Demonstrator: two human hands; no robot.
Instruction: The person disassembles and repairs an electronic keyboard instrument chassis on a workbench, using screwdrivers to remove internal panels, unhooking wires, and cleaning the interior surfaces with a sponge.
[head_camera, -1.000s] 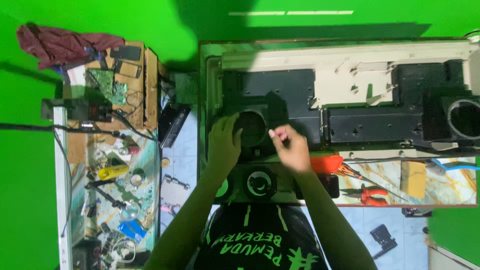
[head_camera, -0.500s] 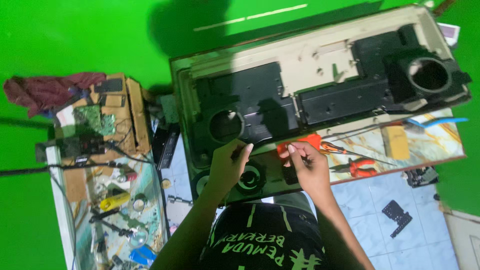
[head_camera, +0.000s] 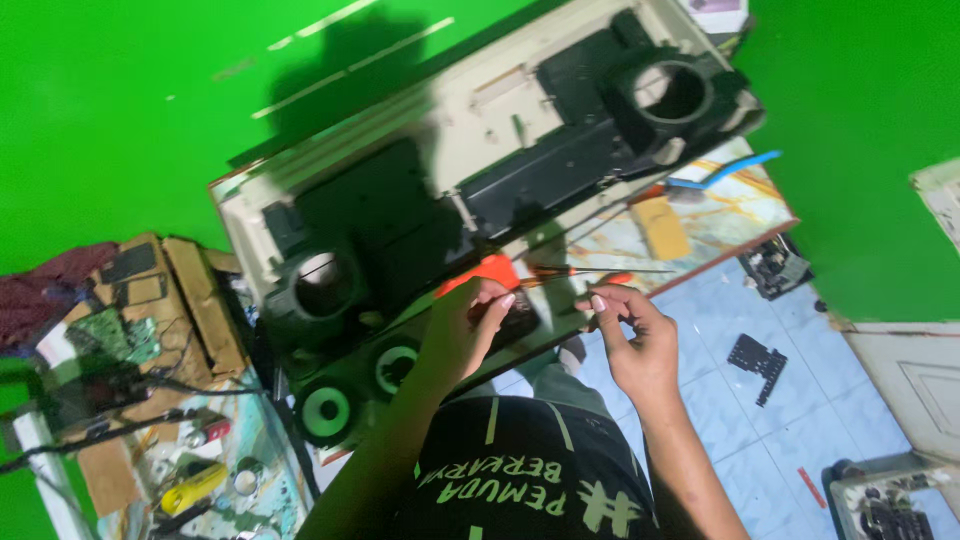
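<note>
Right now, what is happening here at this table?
A person in a black shirt works over a long, opened appliance casing that lies across a table. The left hand rests on a small dark part at the near edge of the casing, beside an orange tool. The right hand is raised next to it with fingers pinched; whether it holds anything is too small to tell. A cluttered bench with boards and wires stands on the left side.

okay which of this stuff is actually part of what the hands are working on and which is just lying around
In hand:
left hand on small dark part
right hand
long cream and black opened casing
orange-handled screwdriver

Lying about:
blue toothbrush
green circuit board
yellow tool
</note>
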